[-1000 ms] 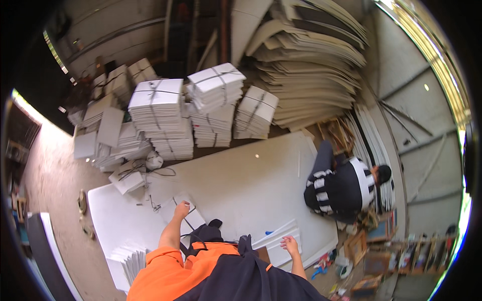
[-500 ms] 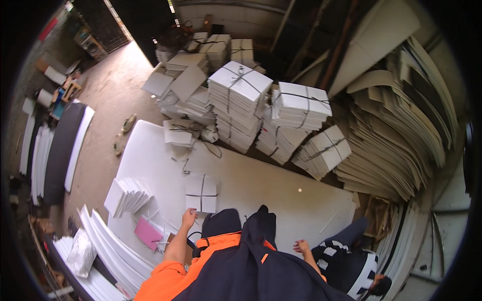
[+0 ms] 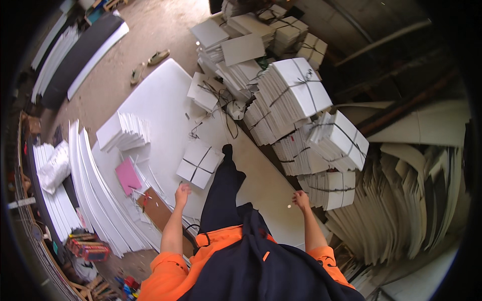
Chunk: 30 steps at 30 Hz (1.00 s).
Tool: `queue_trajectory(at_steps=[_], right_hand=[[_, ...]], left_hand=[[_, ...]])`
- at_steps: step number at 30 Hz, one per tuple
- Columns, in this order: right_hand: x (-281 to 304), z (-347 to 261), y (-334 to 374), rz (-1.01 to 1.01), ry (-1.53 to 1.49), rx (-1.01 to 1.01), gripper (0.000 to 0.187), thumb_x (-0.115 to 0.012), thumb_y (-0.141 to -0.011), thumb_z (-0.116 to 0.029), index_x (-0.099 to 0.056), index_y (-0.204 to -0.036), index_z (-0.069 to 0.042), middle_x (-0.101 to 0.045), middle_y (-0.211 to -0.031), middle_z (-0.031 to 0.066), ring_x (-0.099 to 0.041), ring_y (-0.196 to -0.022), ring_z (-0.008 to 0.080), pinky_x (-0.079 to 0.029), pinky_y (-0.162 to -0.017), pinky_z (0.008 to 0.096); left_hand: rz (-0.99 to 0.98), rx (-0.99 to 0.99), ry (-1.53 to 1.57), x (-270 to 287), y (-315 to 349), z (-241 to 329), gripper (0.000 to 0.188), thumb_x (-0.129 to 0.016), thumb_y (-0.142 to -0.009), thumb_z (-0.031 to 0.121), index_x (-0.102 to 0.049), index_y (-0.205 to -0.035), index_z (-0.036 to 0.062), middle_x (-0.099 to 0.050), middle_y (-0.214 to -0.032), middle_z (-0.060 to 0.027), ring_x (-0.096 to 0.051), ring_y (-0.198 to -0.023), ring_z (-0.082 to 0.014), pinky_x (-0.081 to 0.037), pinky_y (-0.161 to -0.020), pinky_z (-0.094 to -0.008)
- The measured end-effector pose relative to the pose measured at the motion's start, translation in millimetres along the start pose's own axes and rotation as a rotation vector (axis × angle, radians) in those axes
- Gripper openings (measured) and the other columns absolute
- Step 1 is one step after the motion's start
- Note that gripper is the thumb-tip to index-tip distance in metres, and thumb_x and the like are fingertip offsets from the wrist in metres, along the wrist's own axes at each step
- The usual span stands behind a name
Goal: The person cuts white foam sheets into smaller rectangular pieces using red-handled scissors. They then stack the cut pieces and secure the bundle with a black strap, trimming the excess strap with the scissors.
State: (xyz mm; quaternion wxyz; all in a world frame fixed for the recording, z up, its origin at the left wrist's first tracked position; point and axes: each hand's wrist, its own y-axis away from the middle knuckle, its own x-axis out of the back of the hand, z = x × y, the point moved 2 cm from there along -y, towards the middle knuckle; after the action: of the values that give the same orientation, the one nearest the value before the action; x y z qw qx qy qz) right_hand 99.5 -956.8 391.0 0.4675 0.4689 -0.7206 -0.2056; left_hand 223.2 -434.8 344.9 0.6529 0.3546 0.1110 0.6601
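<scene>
Head view: left hand [image 3: 182, 193] half-open, loosely bent, near a cross-strapped white bundle [image 3: 199, 163] lying on the broad white sheet [image 3: 163, 93]; right hand [image 3: 301, 199] also half-open, loosely curled, near a strapped white stack [image 3: 331, 190] beyond the sheet's edge.

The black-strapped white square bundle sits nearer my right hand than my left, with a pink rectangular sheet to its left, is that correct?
No, the head view shows the black-strapped white square bundle nearer your left hand than your right hand, with the pink rectangular sheet to its left.
</scene>
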Motion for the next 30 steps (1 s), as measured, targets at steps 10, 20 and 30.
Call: queue_trajectory(at_steps=[10,20,30], right_hand=[[-145,-204,-155,-0.255,0.667,0.582,0.023,-0.046,-0.085,-0.019,-0.058,-0.097,-0.003,-0.061,-0.084,0.0121,-0.058,-0.081,0.0224,-0.045,-0.073,0.0337],[-256,-381,-361,-0.204,-0.806,0.1,0.066,-0.059,-0.08,-0.027,-0.023,-0.131,-0.006,-0.035,-0.128,0.0089,-0.031,-0.12,0.0214,-0.026,-0.099,0.0373],[-248,-407,-421,-0.213,-1.08,0.197,0.028,-0.033,-0.093,-0.03,-0.044,-0.101,-0.005,-0.048,-0.109,0.0134,-0.043,-0.103,0.0248,-0.027,-0.096,0.0389]], left_hand=[[-0.129,-0.124,0.147,-115,-233,99,0.022,-0.047,-0.086,0.015,-0.053,-0.104,0.0037,-0.062,-0.084,-0.0079,-0.06,-0.074,-0.0132,-0.046,-0.065,-0.0249],[-0.271,-0.065,0.227,-172,-391,209,0.031,-0.046,-0.087,0.026,-0.049,-0.113,0.0086,-0.059,-0.098,-0.0077,-0.055,-0.091,-0.0159,-0.04,-0.08,-0.0295],[-0.237,-0.155,0.219,-209,-404,199,0.03,-0.045,-0.088,0.025,-0.048,-0.112,0.0075,-0.055,-0.108,-0.0071,-0.05,-0.101,-0.0154,-0.038,-0.084,-0.0305]])
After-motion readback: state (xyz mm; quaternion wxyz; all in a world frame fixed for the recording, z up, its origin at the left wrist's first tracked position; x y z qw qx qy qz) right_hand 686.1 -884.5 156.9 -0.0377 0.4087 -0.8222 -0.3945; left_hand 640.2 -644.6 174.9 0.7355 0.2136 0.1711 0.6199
